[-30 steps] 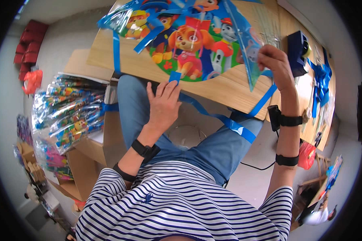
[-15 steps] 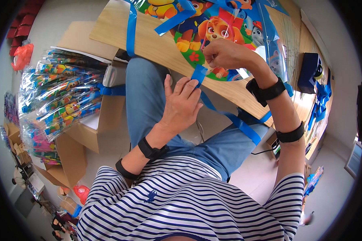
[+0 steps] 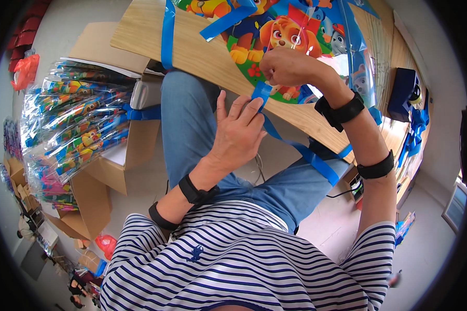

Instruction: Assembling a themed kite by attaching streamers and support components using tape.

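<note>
Printed plastic sheeting (image 3: 290,36) with cartoon dogs lies over the wooden table (image 3: 202,67) in front of me. At the near table edge, my left hand (image 3: 237,132) has a flat blue ribbon (image 3: 262,92) at its index finger, the other fingers stretched out. From there the ribbon runs down beneath the hand and over my right thigh. Just above the ribbon's upper end, my right hand (image 3: 288,66) is closed in a fist over the printed sheeting; its fingertips are partly hidden, and I cannot make out what they hold.
On the left, an open cardboard box (image 3: 106,176) holds several folded, shiny printed plastic packs (image 3: 83,119). Another blue strip (image 3: 167,36) hangs over the table's left part. A dark blue box (image 3: 402,93) and a blue ribbon bow (image 3: 415,129) are at the right.
My left hand has shifted slightly right and up with the ribbon. My right hand stays closed in nearly the same place.
</note>
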Motion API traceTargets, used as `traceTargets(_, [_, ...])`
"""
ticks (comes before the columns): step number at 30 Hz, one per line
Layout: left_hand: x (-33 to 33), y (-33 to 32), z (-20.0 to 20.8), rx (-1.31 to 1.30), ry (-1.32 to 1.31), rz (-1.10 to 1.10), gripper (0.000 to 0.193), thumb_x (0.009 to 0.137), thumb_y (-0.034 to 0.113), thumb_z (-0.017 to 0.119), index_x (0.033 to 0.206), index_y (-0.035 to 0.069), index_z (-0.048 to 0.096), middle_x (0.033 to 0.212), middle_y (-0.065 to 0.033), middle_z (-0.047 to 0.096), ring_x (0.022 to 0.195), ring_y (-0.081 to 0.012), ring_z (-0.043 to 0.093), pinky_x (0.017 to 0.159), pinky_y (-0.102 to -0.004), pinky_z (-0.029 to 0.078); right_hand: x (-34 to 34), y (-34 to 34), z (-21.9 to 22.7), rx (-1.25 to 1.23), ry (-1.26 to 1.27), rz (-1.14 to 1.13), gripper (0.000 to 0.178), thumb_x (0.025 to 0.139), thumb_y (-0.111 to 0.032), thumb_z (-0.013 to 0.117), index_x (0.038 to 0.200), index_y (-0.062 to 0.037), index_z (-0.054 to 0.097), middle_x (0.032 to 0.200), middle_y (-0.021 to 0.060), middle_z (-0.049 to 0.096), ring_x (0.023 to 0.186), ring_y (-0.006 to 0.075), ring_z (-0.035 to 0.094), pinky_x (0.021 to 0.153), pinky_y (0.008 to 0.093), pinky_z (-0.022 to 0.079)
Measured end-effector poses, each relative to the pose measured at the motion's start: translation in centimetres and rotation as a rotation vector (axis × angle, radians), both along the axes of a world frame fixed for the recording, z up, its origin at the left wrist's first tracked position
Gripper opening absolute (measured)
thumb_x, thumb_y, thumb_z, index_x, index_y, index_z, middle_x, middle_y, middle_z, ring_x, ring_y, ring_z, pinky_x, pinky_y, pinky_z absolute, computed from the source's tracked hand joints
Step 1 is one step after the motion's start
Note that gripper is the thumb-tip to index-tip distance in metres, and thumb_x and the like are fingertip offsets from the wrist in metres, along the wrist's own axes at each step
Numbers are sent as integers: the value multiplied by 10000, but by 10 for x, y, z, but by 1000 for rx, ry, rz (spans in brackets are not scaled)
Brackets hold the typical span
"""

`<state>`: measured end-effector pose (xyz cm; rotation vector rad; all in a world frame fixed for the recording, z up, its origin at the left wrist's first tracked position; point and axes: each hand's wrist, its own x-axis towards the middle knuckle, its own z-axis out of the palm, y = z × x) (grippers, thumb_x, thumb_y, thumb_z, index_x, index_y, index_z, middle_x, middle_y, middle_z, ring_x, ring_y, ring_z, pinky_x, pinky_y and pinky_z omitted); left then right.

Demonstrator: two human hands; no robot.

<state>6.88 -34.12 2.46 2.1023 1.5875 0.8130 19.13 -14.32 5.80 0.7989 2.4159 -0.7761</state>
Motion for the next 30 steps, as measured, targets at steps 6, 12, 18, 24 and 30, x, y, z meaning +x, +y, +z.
traceTargets(6, [2, 4, 1, 5, -2, -6, 264, 676, 142, 785, 859, 52, 616, 1301, -61, 553, 1224, -274, 485, 1102, -621, 203, 2, -2, -6, 16, 30, -16, 69, 707, -63, 703, 729, -11, 663, 765, 124, 643, 816, 299, 625, 702, 407, 479])
traceTargets(12, [2, 7, 0, 11, -5, -12, 262, 674, 137, 786, 843, 49, 606, 1304, -61, 551, 1220, -277, 485, 1095, -625, 210, 1, -3, -7, 46, 19, -24, 70, 696, -63, 707, 722, -9, 670, 760, 137, 656, 815, 305, 627, 702, 414, 483])
traceTargets(18, [3, 10, 1, 9, -4, -25, 261, 678, 136, 783, 840, 45, 599, 1315, -68, 542, 1221, -282, 484, 1085, -637, 214, 1, -4, -6, 49, 29, -20, 87, 699, -75, 715, 729, -6, 672, 764, 143, 652, 817, 315, 633, 695, 419, 483])
traceTargets(24, [4, 15, -1, 17, 16, -43, 274, 679, 149, 784, 860, 37, 612, 1317, -77, 536, 1220, -282, 485, 1080, -654, 210, 2, -5, -10, 74, 41, -31, 107, 706, -97, 720, 732, -6, 672, 776, 149, 653, 818, 319, 635, 708, 425, 489])
traceTargets(30, [6, 16, -3, 17, 110, -45, 326, 674, 186, 783, 925, 32, 643, 1309, -72, 535, 1204, -275, 492, 1077, -684, 189, 3, -5, -10, 108, 56, -52, 119, 697, -105, 711, 726, 6, 684, 784, 162, 666, 808, 325, 655, 704, 430, 507])
